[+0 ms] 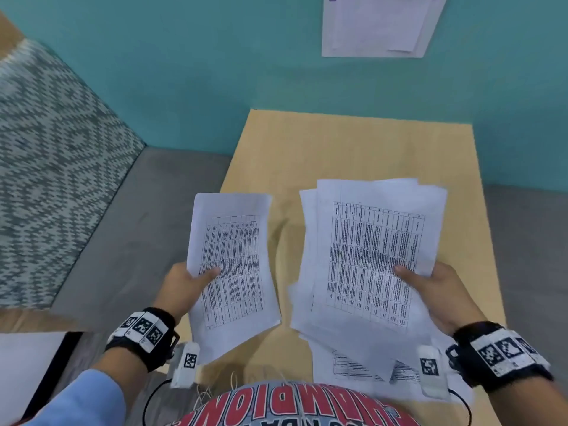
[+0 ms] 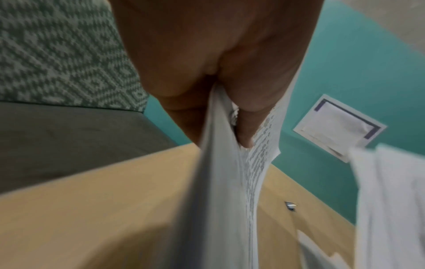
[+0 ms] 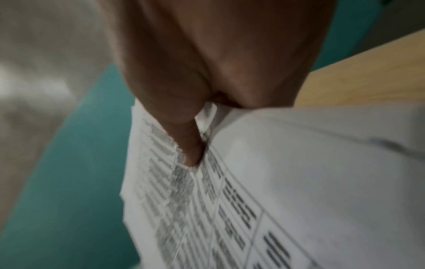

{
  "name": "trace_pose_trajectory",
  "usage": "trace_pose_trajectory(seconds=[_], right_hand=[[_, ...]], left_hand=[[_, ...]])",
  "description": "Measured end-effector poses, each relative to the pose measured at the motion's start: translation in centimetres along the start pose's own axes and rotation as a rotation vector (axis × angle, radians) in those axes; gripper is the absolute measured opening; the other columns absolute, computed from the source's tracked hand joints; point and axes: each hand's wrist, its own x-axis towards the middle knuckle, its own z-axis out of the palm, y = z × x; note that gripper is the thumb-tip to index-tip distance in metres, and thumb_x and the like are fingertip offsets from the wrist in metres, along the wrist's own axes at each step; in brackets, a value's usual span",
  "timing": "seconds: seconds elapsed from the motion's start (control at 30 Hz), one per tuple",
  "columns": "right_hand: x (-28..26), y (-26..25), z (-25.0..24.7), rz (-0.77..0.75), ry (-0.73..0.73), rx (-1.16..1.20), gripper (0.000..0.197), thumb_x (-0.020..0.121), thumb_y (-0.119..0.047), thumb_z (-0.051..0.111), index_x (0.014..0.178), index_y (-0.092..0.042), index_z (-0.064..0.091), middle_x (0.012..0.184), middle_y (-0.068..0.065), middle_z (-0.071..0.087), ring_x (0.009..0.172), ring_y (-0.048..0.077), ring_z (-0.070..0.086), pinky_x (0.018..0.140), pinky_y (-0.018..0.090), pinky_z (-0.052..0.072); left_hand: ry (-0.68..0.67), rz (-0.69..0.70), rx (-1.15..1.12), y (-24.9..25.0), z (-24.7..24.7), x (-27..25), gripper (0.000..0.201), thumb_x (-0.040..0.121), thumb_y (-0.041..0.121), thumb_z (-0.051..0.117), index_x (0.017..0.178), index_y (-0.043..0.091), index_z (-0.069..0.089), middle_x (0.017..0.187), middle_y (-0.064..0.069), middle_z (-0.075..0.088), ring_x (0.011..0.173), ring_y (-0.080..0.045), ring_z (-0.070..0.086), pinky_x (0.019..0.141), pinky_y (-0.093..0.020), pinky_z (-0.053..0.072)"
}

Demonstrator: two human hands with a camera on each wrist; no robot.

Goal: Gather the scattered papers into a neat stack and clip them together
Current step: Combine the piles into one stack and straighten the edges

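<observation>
My left hand [image 1: 196, 279] pinches a thin sheaf of printed table sheets [image 1: 233, 269] by its left edge, thumb on top, held above the wooden table [image 1: 353, 149]. In the left wrist view the same sheaf [image 2: 220, 182] runs edge-on under my thumb. My right hand [image 1: 430, 281] grips a thicker, uneven bundle of printed sheets [image 1: 372, 259] at its right edge; the thumb [image 3: 188, 145] presses on the print. More loose sheets [image 1: 362, 367] lie on the table near my body, under the bundle. A small binder clip [image 2: 291, 206] lies on the table, seen only in the left wrist view.
The table stands against a teal wall [image 1: 215, 72] with a taped paper notice [image 1: 381, 26] on it. A grey floor [image 1: 138, 226] and a patterned grey-white cushion or seat [image 1: 52, 149] lie to the left. Another white sheet [image 1: 24, 370] is at the lower left.
</observation>
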Motion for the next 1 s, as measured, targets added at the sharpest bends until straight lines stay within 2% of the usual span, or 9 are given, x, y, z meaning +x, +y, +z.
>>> trace_pose_trajectory(seconds=[0.1, 0.2, 0.33, 0.47, 0.57, 0.63, 0.8, 0.9, 1.0], right_hand=[[-1.2, -1.4, -1.0, 0.050, -0.081, 0.188, 0.042, 0.092, -0.011, 0.073, 0.132, -0.020, 0.067, 0.124, -0.013, 0.075, 0.121, 0.004, 0.066, 0.116, 0.039, 0.036], [-1.7, -2.4, -0.6, 0.086, -0.177, 0.223, 0.052, 0.088, -0.023, 0.079, 0.138, -0.019, 0.064, 0.138, -0.001, 0.070, 0.129, 0.019, 0.065, 0.116, 0.051, 0.042], [-2.3, -3.0, 0.5, 0.087, -0.296, 0.247, 0.051, 0.088, -0.015, 0.077, 0.138, -0.015, 0.063, 0.138, 0.007, 0.070, 0.127, 0.025, 0.067, 0.114, 0.055, 0.045], [-3.7, -4.1, 0.5, -0.113, -0.178, 0.125, 0.055, 0.084, -0.017, 0.083, 0.136, -0.019, 0.063, 0.133, -0.003, 0.073, 0.124, 0.014, 0.068, 0.110, 0.043, 0.048], [-5.6, -5.4, 0.2, -0.264, -0.060, -0.007, 0.023, 0.080, -0.019, 0.088, 0.094, -0.024, 0.071, 0.086, -0.020, 0.079, 0.083, -0.008, 0.073, 0.082, 0.019, 0.054], [-6.2, -4.7, 0.7, -0.284, -0.050, -0.011, 0.025, 0.081, -0.005, 0.085, 0.082, -0.027, 0.073, 0.071, -0.021, 0.077, 0.069, -0.009, 0.071, 0.072, 0.016, 0.058], [-5.1, 0.0, 2.5, -0.142, 0.035, -0.121, 0.017, 0.080, -0.023, 0.089, 0.094, -0.021, 0.080, 0.085, 0.003, 0.083, 0.082, 0.023, 0.079, 0.083, 0.053, 0.062], [-4.5, 0.8, 3.4, -0.136, 0.099, -0.072, 0.030, 0.082, -0.029, 0.086, 0.107, -0.014, 0.077, 0.095, 0.002, 0.083, 0.090, 0.015, 0.078, 0.088, 0.048, 0.062], [-5.2, 0.2, 3.9, -0.238, 0.145, 0.018, 0.036, 0.082, -0.021, 0.087, 0.115, -0.015, 0.074, 0.101, -0.005, 0.081, 0.094, 0.001, 0.076, 0.084, 0.027, 0.060]], left_hand=[[-0.136, 0.085, -0.031, 2.7, 2.5, -1.2, 0.036, 0.089, 0.042, 0.082, 0.112, 0.014, 0.078, 0.079, 0.015, 0.083, 0.074, -0.001, 0.077, 0.081, -0.038, 0.065], [-0.324, 0.117, -0.198, 5.8, 5.2, -2.6, 0.053, 0.082, 0.053, 0.080, 0.124, 0.019, 0.076, 0.113, 0.010, 0.083, 0.109, -0.012, 0.078, 0.104, -0.043, 0.058], [-0.516, 0.173, -0.242, 9.3, 8.2, -4.8, 0.063, 0.070, 0.048, 0.093, 0.122, 0.019, 0.075, 0.120, -0.001, 0.082, 0.114, -0.024, 0.078, 0.100, -0.049, 0.060], [-0.428, 0.284, -0.227, 10.7, 9.4, -6.2, 0.046, 0.082, 0.030, 0.089, 0.124, 0.020, 0.076, 0.119, 0.003, 0.083, 0.110, -0.018, 0.079, 0.101, -0.051, 0.061], [-0.374, 0.397, -0.287, 10.3, 9.6, -6.8, 0.046, 0.085, 0.026, 0.087, 0.128, 0.018, 0.074, 0.125, 0.004, 0.081, 0.118, -0.016, 0.076, 0.104, -0.042, 0.058], [-0.385, 0.379, -0.327, 9.6, 10.3, -7.0, 0.045, 0.085, 0.018, 0.087, 0.128, 0.017, 0.074, 0.125, 0.002, 0.080, 0.119, -0.014, 0.075, 0.102, -0.035, 0.058], [-0.408, 0.359, -0.174, 7.4, 13.2, -6.8, 0.026, 0.090, 0.016, 0.084, 0.115, 0.020, 0.078, 0.109, 0.004, 0.083, 0.108, -0.019, 0.077, 0.087, -0.024, 0.061], [-0.335, 0.345, -0.272, 7.4, 13.8, -6.9, 0.026, 0.094, 0.012, 0.080, 0.115, 0.025, 0.074, 0.101, 0.019, 0.083, 0.102, -0.006, 0.077, 0.084, -0.016, 0.058], [-0.280, 0.398, -0.364, 7.9, 13.8, -7.0, 0.035, 0.092, 0.010, 0.081, 0.124, 0.020, 0.072, 0.114, 0.010, 0.082, 0.107, -0.004, 0.077, 0.087, -0.020, 0.061]])
